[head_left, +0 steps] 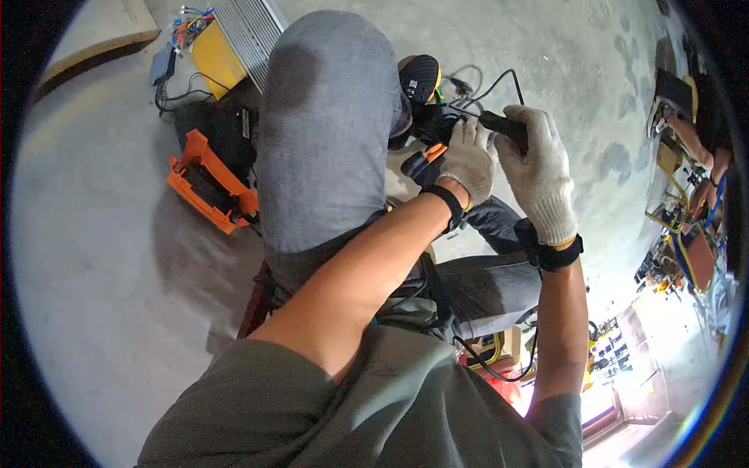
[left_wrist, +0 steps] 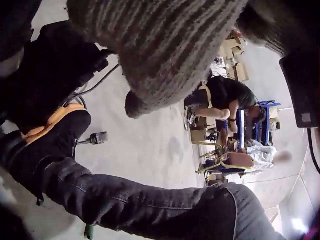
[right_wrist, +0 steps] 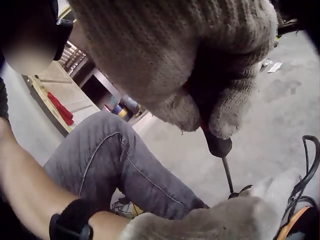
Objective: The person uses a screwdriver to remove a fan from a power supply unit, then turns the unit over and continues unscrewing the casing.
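Observation:
In the head view, the gloved right hand (head_left: 538,160) grips a black screwdriver handle (head_left: 503,125). Its thin metal shaft (right_wrist: 227,175) points down in the right wrist view, the tip at a small dark part beside the gloved left hand (right_wrist: 215,220). That left hand (head_left: 470,160) rests with fairly straight fingers on a black object (head_left: 435,123) near the shoe (head_left: 420,78); the contact is partly hidden. An orange-and-black piece (head_left: 434,152) lies by the left fingers. The left wrist view shows the left glove (left_wrist: 165,55) near a dark bulky item (left_wrist: 55,65).
An orange-and-black case (head_left: 211,183) and a yellow box (head_left: 218,58) with wires stand on the floor left of the knee. A black cable (head_left: 499,82) and a plug (left_wrist: 95,138) lie beyond the hands. Another person sits by a chair (left_wrist: 237,160) at the right.

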Demonstrator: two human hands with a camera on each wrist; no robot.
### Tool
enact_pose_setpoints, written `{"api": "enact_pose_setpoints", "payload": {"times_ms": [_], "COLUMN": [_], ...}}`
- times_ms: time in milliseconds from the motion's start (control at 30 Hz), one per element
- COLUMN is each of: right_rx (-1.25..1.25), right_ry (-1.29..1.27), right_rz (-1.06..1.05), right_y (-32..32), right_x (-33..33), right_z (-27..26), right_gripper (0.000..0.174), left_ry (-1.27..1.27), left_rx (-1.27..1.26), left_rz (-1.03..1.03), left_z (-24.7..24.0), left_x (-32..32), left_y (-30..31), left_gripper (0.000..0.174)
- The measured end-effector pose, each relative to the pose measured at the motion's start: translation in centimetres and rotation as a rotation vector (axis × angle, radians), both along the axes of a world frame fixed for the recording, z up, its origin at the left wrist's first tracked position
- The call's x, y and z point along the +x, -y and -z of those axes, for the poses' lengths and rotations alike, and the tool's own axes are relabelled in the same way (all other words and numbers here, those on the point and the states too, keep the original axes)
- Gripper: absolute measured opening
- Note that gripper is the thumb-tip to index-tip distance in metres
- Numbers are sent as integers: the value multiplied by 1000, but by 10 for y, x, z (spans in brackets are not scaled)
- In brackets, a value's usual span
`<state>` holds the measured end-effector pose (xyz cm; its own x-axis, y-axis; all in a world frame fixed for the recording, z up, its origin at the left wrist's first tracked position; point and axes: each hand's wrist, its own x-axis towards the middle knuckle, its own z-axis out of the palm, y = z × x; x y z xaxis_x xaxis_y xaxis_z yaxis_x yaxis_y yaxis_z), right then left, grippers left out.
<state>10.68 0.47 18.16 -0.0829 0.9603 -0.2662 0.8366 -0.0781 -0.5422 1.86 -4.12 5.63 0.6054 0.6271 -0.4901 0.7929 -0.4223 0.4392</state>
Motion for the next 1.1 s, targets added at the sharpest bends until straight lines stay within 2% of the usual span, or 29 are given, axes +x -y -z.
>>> {"api": "enact_pose_setpoints", "payload": {"times_ms": [167, 233, 1033, 1100], "right_rx": [-10, -7, -13, -26], "right_ry": [14, 32, 91, 87], "right_rz": [-24, -36, -111, -126], "right_y": [-6, -8, -11, -14], "right_x": [-7, -8, -12, -14], "right_z": [3, 2, 2, 0], "right_gripper": [34, 34, 32, 32], "left_ry": [41, 124, 113, 143], "left_rx": [-1, 80, 4, 51], "left_rz": [-64, -163, -177, -237], "left_z": [16, 24, 18, 38], "left_x": [7, 11, 13, 24], "left_y": [8, 15, 10, 20], "left_gripper": [56, 53, 53, 55]}}
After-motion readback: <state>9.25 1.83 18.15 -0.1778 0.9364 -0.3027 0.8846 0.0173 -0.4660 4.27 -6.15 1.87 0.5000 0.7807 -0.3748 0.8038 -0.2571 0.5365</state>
